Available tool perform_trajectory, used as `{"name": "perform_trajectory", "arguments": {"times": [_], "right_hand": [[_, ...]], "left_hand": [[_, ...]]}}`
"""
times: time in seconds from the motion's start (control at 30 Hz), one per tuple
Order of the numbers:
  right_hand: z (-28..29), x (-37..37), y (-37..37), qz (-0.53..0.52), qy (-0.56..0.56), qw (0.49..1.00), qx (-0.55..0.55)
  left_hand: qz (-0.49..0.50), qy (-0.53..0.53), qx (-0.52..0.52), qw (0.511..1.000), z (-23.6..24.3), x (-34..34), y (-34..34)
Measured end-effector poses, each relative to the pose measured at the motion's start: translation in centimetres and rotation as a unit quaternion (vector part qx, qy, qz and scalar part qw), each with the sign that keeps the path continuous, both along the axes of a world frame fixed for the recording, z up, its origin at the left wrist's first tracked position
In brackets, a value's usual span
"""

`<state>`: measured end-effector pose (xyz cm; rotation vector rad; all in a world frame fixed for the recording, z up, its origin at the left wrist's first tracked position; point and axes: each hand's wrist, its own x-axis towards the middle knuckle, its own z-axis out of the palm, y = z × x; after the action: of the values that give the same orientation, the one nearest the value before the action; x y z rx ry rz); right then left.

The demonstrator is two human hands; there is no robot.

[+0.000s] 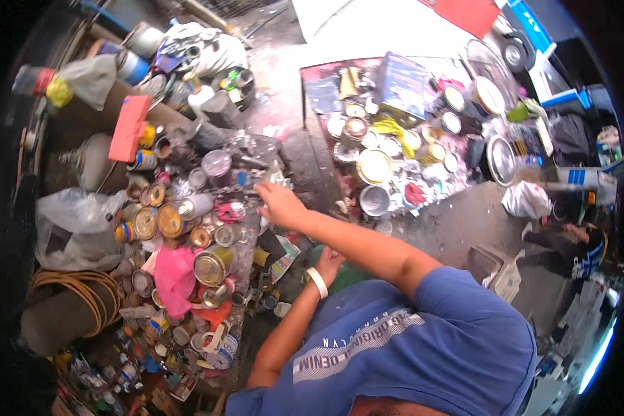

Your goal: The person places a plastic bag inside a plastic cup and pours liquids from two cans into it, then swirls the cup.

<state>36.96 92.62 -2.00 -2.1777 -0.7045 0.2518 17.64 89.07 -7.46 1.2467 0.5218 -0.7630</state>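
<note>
My right hand (281, 206) reaches across to the edge of the cluttered left bench. Its fingers are stretched out and apart, and I see nothing held in them. Nearest to it are a small blue round piece (240, 178) and a pink-stained translucent tub (217, 165). My left hand (329, 265), with a white band (317, 282) at the wrist, is close to my body. Its fingers are curled closed; what they hold, if anything, is hidden. Beside that hand shows some green material (347, 272).
Paint cans (213, 266), a pink plastic bag (173, 277) and a spray can (195, 206) crowd the left bench. Ahead, a second table (329, 182) bears open tins (374, 166) and a large blue can (402, 87). A coiled hose (83, 284) lies left. A person (565, 249) is at far right.
</note>
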Motion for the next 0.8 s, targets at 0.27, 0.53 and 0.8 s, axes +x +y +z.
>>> {"name": "perform_trajectory", "arguments": {"times": [0.27,0.53,0.8], "right_hand": [[8.9,-11.0,-29.2,0.063,0.167,0.984,0.010],[6.4,-16.7,-57.1,-0.295,0.196,0.933,-0.061],[-4.3,-24.9,-71.3,-0.150,0.326,0.880,-0.310]], "left_hand": [[0.125,0.136,-0.046,0.982,-0.4,5.4,-15.1],[0.452,0.182,-0.052,0.871,-7.5,10.9,-22.3],[0.496,0.191,-0.039,0.846,-4.7,13.1,-23.8]]}}
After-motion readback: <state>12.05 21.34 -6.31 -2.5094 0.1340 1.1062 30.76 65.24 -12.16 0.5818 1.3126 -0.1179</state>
